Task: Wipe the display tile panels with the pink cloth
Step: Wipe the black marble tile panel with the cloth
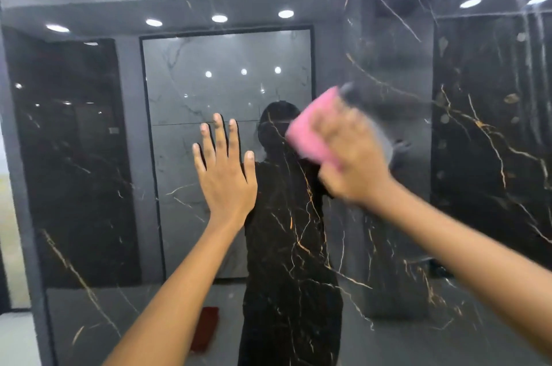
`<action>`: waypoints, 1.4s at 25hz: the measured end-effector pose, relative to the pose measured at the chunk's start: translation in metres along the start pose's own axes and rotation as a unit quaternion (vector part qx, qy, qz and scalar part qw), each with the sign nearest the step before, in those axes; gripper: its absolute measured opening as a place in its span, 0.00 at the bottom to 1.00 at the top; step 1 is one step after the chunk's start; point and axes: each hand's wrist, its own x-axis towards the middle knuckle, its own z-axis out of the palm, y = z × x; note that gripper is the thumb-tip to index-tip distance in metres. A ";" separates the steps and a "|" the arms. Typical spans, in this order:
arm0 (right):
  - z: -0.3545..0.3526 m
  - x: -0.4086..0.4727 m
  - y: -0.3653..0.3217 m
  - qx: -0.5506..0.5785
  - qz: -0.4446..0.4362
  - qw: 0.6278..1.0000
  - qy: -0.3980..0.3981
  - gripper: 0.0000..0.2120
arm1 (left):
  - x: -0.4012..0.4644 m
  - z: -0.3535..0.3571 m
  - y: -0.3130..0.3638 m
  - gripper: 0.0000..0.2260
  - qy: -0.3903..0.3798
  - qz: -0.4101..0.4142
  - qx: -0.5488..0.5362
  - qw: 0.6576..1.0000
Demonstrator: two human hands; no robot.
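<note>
Two hands up: left hand [225, 174] flat, fingers spread on panel [373, 246]; right hand [351, 156] pressing cloth [310, 134], at 3 o'clock of left.

Two bare forearms are seen, with no sleeves, watch, rings or bands worn on either. The left hand [224, 174] is shown sharply, with short, unpainted nails, while the right hand [349, 156] is blurred, so its nails cannot be made out. In the glossy surface a dim reflection of the person is seen, clad in dark clothing.
</note>
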 end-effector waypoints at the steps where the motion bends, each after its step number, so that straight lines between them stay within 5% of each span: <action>1: 0.003 -0.024 -0.024 0.008 -0.166 0.983 -0.083 0.33 | -0.001 -0.001 0.000 0.27 -0.003 -0.001 -0.002 1.000; 3: -0.003 -0.029 -0.021 -0.029 -0.329 0.930 -0.158 0.30 | -0.004 -0.006 0.003 0.27 -0.008 -0.003 -0.016 1.000; 4: -0.006 -0.009 0.001 -0.048 -0.316 0.940 -0.118 0.29 | -0.004 -0.010 0.005 0.27 -0.009 -0.007 -0.030 0.999; 6: -0.019 0.051 0.059 -0.082 -0.097 0.992 -0.008 0.29 | 0.004 -0.019 0.012 0.27 0.005 -0.017 -0.070 0.997; 9: -0.040 0.119 0.094 -0.051 0.282 0.953 0.102 0.32 | 0.061 -0.036 0.029 0.28 0.053 -0.015 -0.140 0.989; 10: -0.035 0.120 0.079 -0.034 0.279 0.954 0.104 0.33 | 0.089 -0.040 0.033 0.28 0.071 -0.014 -0.149 0.986; 12: -0.012 0.094 0.032 -0.014 0.027 0.999 0.028 0.32 | 0.148 -0.046 0.034 0.26 0.094 -0.005 -0.138 0.986; 13: -0.004 0.073 0.015 -0.015 -0.133 0.990 -0.046 0.32 | 0.171 -0.046 0.031 0.26 0.093 0.004 -0.120 0.988; 15: -0.008 0.077 0.035 -0.062 -0.277 0.953 -0.105 0.31 | 0.197 -0.040 0.024 0.25 0.072 0.015 -0.071 0.995; 16: -0.014 0.097 0.061 -0.075 -0.237 0.967 -0.060 0.31 | 0.202 -0.036 0.021 0.25 0.062 0.013 -0.048 0.997; 18: -0.036 0.144 0.120 -0.066 0.018 0.998 0.014 0.33 | 0.202 -0.029 0.018 0.24 0.066 0.013 -0.030 0.997; 21: -0.053 0.192 0.132 -0.060 0.359 0.926 0.104 0.36 | 0.203 -0.027 0.017 0.24 0.079 0.025 -0.025 0.996; 22: -0.041 0.196 0.106 -0.049 0.368 0.922 0.112 0.35 | 0.205 -0.027 0.016 0.25 0.078 0.026 -0.023 0.996; 23: -0.025 0.196 0.077 -0.036 0.274 0.955 0.103 0.34 | 0.207 -0.027 0.015 0.25 0.077 0.024 -0.023 0.996; 24: -0.008 0.186 0.053 -0.037 0.115 0.991 0.065 0.33 | 0.207 -0.027 0.015 0.25 0.076 0.021 -0.022 0.997; 26: -0.003 0.182 0.051 -0.070 -0.129 0.989 -0.019 0.32 | 0.206 -0.024 0.015 0.25 0.082 0.022 -0.016 0.996; 27: -0.016 0.194 0.074 -0.069 -0.132 0.989 -0.007 0.33 | 0.207 -0.023 0.014 0.25 0.086 0.022 -0.014 0.996; 29: -0.046 0.222 0.122 -0.015 0.143 0.988 0.049 0.31 | 0.209 -0.023 0.013 0.25 0.090 0.024 -0.022 0.995; 31: -0.064 0.237 0.144 0.004 0.424 0.897 0.127 0.30 | 0.208 -0.021 0.013 0.25 0.089 0.023 -0.029 0.995; 32: -0.059 0.244 0.128 0.001 0.474 0.870 0.134 0.30 | 0.208 -0.021 0.013 0.25 0.087 0.021 -0.030 0.995; 33: -0.049 0.253 0.106 0.008 0.452 0.883 0.124 0.31 | 0.208 -0.020 0.013 0.25 0.086 0.022 -0.031 0.996; 35: -0.022 0.264 0.055 0.004 0.198 0.980 0.007 0.31 | 0.208 -0.021 0.012 0.25 0.083 0.022 -0.030 0.996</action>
